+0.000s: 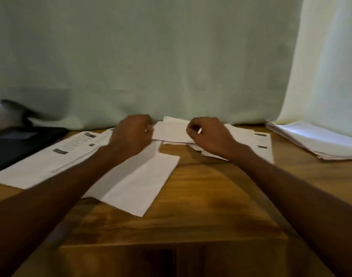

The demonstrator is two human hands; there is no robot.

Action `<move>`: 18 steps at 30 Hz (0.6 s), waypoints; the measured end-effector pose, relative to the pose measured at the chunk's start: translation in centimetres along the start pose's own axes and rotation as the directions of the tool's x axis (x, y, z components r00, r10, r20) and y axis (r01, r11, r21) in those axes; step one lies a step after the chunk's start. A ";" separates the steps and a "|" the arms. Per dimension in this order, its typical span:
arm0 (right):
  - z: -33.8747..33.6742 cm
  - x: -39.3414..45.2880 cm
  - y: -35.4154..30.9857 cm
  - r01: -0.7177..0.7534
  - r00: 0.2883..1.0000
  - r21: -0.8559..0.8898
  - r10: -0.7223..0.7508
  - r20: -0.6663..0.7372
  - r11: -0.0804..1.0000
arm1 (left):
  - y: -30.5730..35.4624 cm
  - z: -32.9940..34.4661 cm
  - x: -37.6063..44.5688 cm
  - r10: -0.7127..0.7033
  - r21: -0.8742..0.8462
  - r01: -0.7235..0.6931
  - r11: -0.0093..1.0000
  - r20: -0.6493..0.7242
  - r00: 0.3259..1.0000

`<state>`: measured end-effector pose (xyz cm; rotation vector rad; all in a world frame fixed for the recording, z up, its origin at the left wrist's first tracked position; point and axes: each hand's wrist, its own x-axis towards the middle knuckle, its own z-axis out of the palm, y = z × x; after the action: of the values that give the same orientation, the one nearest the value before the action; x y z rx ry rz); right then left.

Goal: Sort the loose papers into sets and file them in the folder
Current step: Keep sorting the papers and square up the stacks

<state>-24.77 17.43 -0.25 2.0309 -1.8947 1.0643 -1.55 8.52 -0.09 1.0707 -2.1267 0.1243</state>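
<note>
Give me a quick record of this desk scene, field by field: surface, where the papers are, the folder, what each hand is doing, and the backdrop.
surface: wooden table
middle papers: small overlapping pile at the far edge, between the hands
left papers: printed sheets fanned out, a blank sheet nearest
right stack: neat pile at far right
folder: dark folder at far left, partly under the printed sheets
left hand: fingers curled, at the middle pile's left edge; grip blurred
right hand: fingers curled over the middle pile; grip unclear
backdrop: pale green cloth
</note>
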 end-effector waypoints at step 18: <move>11.5 3.0 -8.6 -0.186 0.935 0.021 0.171 0.310 0.982 | -15.4 -4.2 -2.8 -0.458 -0.144 0.438 0.888 -0.175 0.871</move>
<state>-12.69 10.05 -3.99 2.1941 -2.2633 0.8807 13.09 2.08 -2.40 1.3987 -1.6347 -0.0915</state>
